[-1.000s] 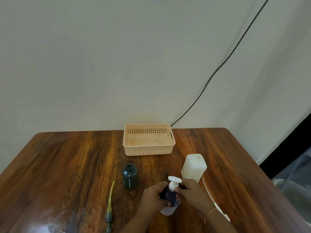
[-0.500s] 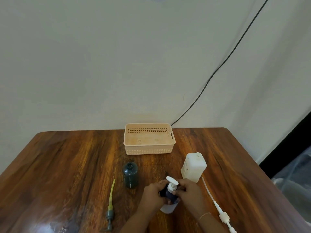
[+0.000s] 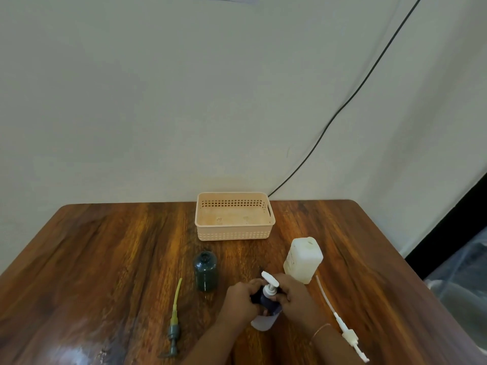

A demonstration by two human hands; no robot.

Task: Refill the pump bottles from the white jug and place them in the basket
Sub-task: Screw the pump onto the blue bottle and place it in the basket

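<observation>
On the tabletop [image 3: 105, 259], the left hand [image 3: 241, 301] and right hand [image 3: 296, 299] hold the pump bottle [image 3: 267, 299] between them. From it, the basket [image 3: 234, 235] sits at 11 o'clock near the far edge. The uncapped bottle [image 3: 205, 271] stands at 10, the jug [image 3: 303, 260] at 1. One loose pump [image 3: 175, 320] lies at 9, the other loose pump [image 3: 340, 320] at 4.

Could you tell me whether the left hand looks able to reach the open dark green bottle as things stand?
Probably yes: only bare table lies between the left hand and the dark green bottle. The hand would first have to let go of the pump bottle it grips.
</observation>
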